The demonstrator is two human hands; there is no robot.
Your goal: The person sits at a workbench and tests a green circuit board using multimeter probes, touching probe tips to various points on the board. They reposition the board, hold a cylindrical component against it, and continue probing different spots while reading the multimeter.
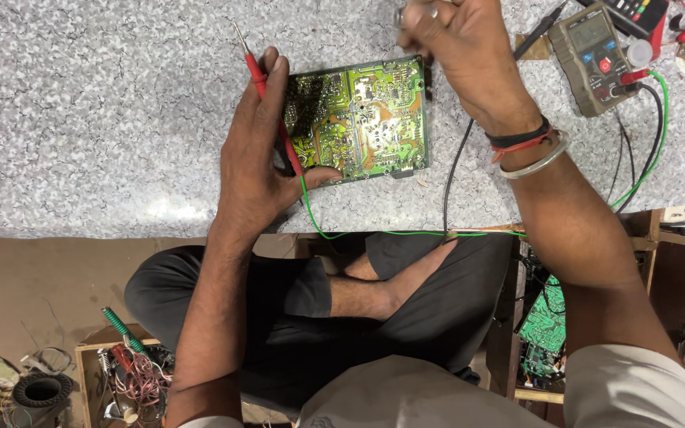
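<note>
**Board at the centre of the worktop, meter to the right**

A green rectangular circuit board (pixel 361 120) is laid flat on the speckled stone worktop (pixel 105 119), near its front edge. At the board's left edge the left hand (pixel 259 150) is placed, with a red-handled test probe (pixel 267 95) held in it. Above the board's far right corner the right hand (pixel 457 47) is raised. Further right, a grey handheld multimeter (pixel 594 55) is set on the worktop. A thin green wire (pixel 406 233) is run along the worktop's front edge.

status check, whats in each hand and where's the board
Left hand grips red probe, thumb on circuit board. Right hand above board's far edge, contents unclear. Board flat on stone bench. Multimeter to the right, leads trailing.
</note>
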